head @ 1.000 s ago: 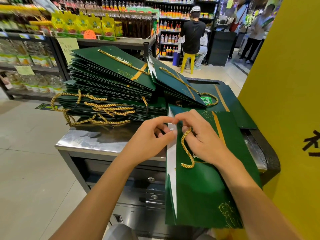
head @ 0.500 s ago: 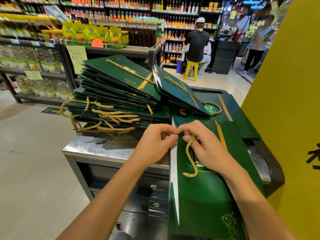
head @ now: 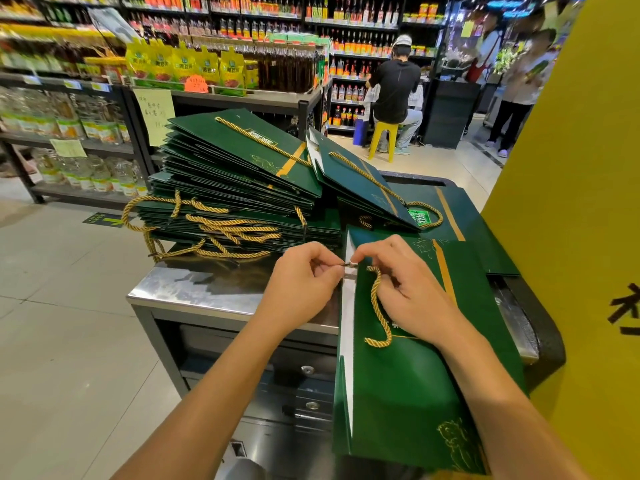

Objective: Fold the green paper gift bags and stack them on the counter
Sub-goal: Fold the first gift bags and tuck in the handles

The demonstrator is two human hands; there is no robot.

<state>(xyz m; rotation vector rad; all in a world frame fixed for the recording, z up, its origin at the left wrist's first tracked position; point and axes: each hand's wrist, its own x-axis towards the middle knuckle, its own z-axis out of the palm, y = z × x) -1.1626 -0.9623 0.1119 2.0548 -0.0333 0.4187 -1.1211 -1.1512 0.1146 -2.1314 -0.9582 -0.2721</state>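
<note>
A flat green paper gift bag (head: pixel 412 386) lies on the steel counter (head: pixel 194 292) with its lower half hanging over the near edge. Its gold rope handle (head: pixel 377 306) curls loose on top. My left hand (head: pixel 301 289) and my right hand (head: pixel 412 292) meet at the bag's upper left corner. Both pinch the small dark tip of the rope between thumb and finger. Behind them a tall stack of folded green bags (head: pixel 235 181) fans out on the counter. A smaller pile of green bags (head: pixel 367 181) leans to its right.
A yellow pillar (head: pixel 571 220) stands close on the right. Drawers (head: pixel 308 372) sit under the counter. Grocery shelves (head: pixel 86 109) line the left and back. A person (head: pixel 394 88) sits on a yellow stool in the aisle beyond, and others stand at the far right.
The camera has tilted up a little, so everything sits lower in view. My two hands have drawn slightly apart, and the rope's dark tip now shows between my fingertips.
</note>
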